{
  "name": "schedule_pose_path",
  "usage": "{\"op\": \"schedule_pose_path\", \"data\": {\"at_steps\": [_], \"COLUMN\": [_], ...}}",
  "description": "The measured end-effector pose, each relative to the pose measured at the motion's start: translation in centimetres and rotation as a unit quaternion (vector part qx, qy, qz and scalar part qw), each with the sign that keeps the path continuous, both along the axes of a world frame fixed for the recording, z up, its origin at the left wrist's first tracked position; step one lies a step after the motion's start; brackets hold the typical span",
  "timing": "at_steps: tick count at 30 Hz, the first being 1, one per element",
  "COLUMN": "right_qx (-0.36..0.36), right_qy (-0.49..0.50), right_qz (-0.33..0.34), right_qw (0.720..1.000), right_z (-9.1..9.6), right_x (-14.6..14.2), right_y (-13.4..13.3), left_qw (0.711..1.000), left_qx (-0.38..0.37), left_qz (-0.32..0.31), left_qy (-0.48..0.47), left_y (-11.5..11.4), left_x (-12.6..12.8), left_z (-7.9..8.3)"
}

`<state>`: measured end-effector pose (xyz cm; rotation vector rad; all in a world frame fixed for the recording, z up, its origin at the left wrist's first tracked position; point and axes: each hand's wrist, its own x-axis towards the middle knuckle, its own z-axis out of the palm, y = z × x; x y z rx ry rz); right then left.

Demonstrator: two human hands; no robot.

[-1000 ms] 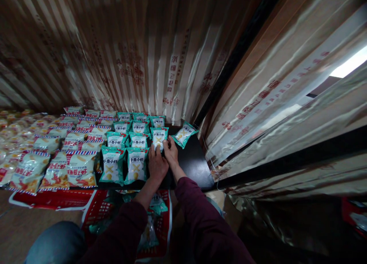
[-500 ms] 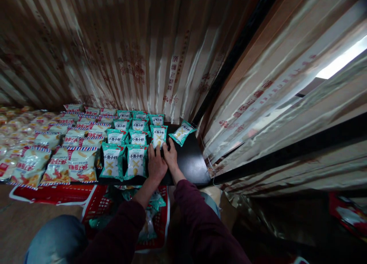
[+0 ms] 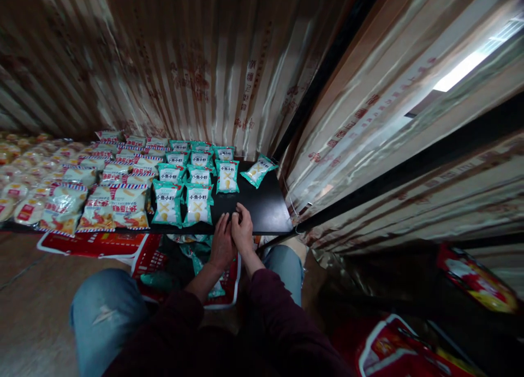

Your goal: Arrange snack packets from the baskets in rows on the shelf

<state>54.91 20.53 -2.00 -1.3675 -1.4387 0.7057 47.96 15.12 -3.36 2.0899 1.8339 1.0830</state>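
Note:
My left hand (image 3: pixel 222 241) and my right hand (image 3: pixel 243 229) rest side by side at the front edge of a black shelf (image 3: pixel 264 210). Both hold nothing. The left hand's fingers lie stretched forward and the right hand's fingers are loosely bent. Just beyond them stand rows of teal snack packets; the nearest row ends with a teal packet (image 3: pixel 198 203), and a single teal packet (image 3: pixel 227 176) stands farther back. One loose teal packet (image 3: pixel 257 169) lies tilted at the shelf's back right, apart from the rows.
Red-and-blue striped snack packets (image 3: pixel 123 212) and yellowish packets (image 3: pixel 24 202) fill the shelf to the left. A red basket (image 3: pixel 229 289) with teal packets sits under the shelf between my knees. Shiny striped sheeting covers the walls. Red bags (image 3: pixel 393 347) lie at the lower right.
Both hands have let go of the single teal packet and drawn back to the shelf's front edge. The camera has tipped downward, showing more of my knees and the floor.

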Motion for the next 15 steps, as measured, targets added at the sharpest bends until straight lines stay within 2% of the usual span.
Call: {"op": "schedule_pose_path", "data": {"at_steps": [5,7,9,11,12,13,15], "right_qx": [0.069,0.082,0.059,-0.001,-0.043,-0.086,-0.161], "right_qy": [-0.010,-0.027,-0.053,-0.094,-0.125,-0.158,-0.205], "right_qz": [0.058,0.077,0.107,0.139,0.143,0.144,0.174], "right_qw": [0.996,0.993,0.991,0.986,0.981,0.973,0.950], "right_z": [-0.8,-1.8,-3.4,-5.2,-6.0,-6.8,-7.8], "right_x": [0.4,0.6,0.8,1.0,1.0,1.0,0.8], "right_y": [-5.0,-6.9,-8.5,-9.9,-10.5,-11.0,-11.8], "left_qw": [0.997,0.996,0.996,0.995,0.990,0.980,0.949], "left_qx": [0.022,0.015,-0.017,-0.079,-0.116,-0.158,-0.266], "left_qz": [-0.060,-0.068,-0.070,-0.010,0.048,0.102,0.164], "left_qy": [0.040,0.050,0.060,0.067,0.068,0.066,0.033], "left_y": [-3.1,-4.8,-6.7,-8.7,-9.5,-10.3,-11.3], "left_x": [-1.3,-2.0,-2.8,-3.6,-4.1,-4.5,-5.1], "left_z": [-1.3,-2.5,-4.0,-5.6,-6.2,-6.7,-7.2]}}
